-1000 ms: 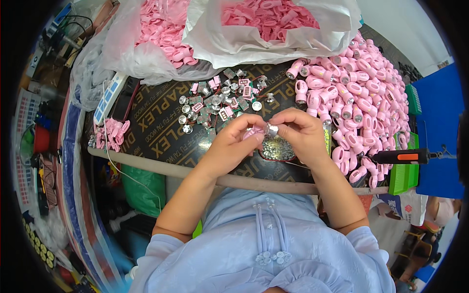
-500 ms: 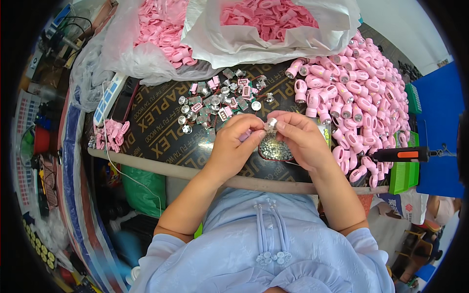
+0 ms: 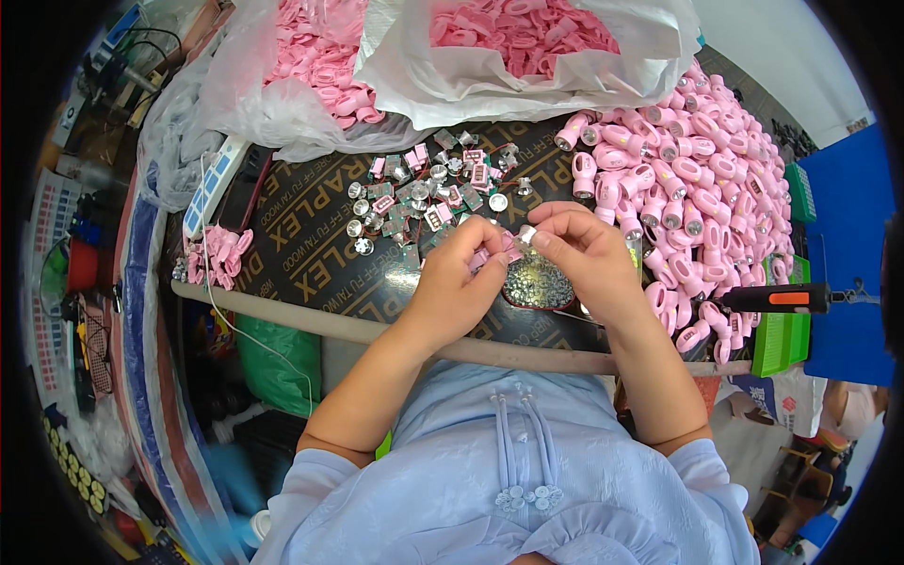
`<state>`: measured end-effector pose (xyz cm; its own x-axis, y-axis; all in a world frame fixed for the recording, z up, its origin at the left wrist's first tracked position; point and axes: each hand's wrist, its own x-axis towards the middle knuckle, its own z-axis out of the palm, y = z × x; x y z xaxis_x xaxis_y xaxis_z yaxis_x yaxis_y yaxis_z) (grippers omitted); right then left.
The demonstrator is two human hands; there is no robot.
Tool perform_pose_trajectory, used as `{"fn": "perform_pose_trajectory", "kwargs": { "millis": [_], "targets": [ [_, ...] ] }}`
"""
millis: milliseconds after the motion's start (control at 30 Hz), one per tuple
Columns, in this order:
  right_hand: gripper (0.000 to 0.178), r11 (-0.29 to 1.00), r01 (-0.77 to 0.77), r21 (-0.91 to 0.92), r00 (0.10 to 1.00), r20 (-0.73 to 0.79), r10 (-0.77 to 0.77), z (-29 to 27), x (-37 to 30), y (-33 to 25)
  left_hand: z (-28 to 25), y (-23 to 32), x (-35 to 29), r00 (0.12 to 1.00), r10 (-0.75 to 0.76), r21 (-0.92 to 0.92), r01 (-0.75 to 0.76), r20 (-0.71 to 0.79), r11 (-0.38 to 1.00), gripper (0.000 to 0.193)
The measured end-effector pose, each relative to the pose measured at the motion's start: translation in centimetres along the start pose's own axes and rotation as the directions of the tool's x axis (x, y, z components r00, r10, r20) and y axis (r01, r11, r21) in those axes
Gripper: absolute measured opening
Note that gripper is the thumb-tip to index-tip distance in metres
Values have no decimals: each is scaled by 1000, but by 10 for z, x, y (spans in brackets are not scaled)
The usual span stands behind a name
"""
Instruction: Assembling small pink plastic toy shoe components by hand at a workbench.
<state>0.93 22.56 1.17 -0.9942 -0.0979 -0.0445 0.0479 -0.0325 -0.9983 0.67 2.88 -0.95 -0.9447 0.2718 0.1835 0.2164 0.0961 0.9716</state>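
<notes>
My left hand (image 3: pixel 460 284) is closed over a small pink plastic part (image 3: pixel 510 245), its fingers hiding most of it. Right beside that part, my right hand (image 3: pixel 595 266) pinches a small silver reflector cup (image 3: pixel 527 234) between thumb and forefinger. The two pieces are close together; whether they touch I cannot tell. Beneath the hands lies a shallow dish (image 3: pixel 539 285) of tiny clear or silvery beads, partly covered by my fingers. Just beyond my left hand, a loose heap of circuit boards (image 3: pixel 438 193) with silver cups and pink pieces is spread on the black table (image 3: pixel 325 226).
Assembled pink mini flashlights (image 3: pixel 692 174) are piled at the right. Bags of pink shells (image 3: pixel 527 38) stand at the back. A black-and-orange tool (image 3: pixel 777 298) hangs over a green basket (image 3: pixel 782 334). On the left are a power strip (image 3: pixel 215 186) and small pink pieces (image 3: pixel 218 259).
The fingers of my right hand have lifted slightly, with the reflector cup still pinched. More of the pink part now shows at my left fingertips. The piles look the same.
</notes>
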Motion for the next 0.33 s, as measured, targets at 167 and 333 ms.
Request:
{"fn": "perform_pose_trajectory", "kwargs": {
  "millis": [167,333],
  "targets": [
    [11,959,77,-272,997,-5,-81,6,0,-10,0,15,0,992,-122,109,122,-10,986,10],
    [9,914,167,-370,986,38,-165,14,-2,-6,4,13,-1,991,-126,12,127,-46,992,24]
  ]
}}
